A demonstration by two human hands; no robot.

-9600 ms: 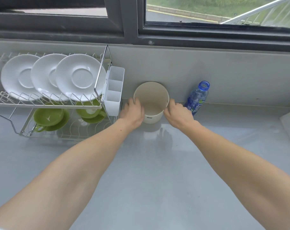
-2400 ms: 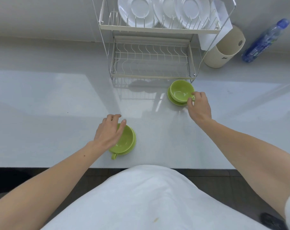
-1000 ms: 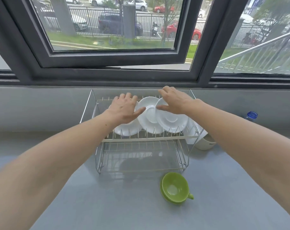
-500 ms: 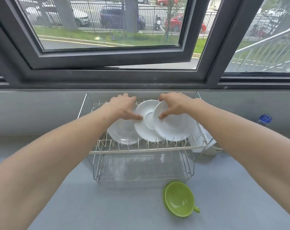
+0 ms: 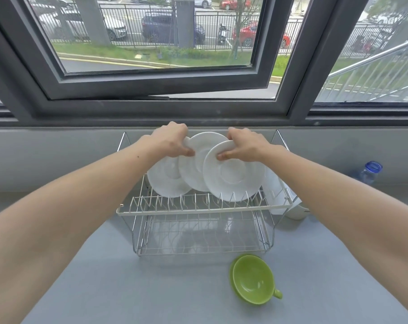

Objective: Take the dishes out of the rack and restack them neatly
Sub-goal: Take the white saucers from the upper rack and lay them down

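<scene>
KITCHEN COUNTER, BY THE WINDOW: The fingers of our right hand [image 5: 245, 146] are curling over the top rim of the right saucer [image 5: 233, 178] while the thumb is pressing on its front face, so we are pinching the rim between them. The fingers of our left hand [image 5: 172, 142] are bunching close together over the top of the left saucer [image 5: 168, 181]. That thumb is lying forward where the rim is meeting the middle saucer [image 5: 198, 157] (whether it is touching one saucer or both, we cannot tell).

All three white saucers are standing on edge in the slots of the upper tier of the wire rack [image 5: 198, 210]. They are overlapping from left to right, with the right one sitting foremost. Our bare forearms are reaching in from the two lower corners.

On the grey counter [image 5: 93, 277], just in front of the rack's right corner, a green cup [image 5: 253, 280] is sitting upright with its handle pointing right. A sliver of green saucer [image 5: 231, 273] is showing under its left side.

A white cutlery holder [image 5: 274, 183] is hanging on the rack's right end, and a cream canister [image 5: 299, 210] is standing just beside it. A blue-topped bottle [image 5: 371, 171] is standing well to the right, near the wall. Behind the rack, a dark-framed window [image 5: 151, 90] is standing ajar, with parked cars showing beyond a fence.
</scene>
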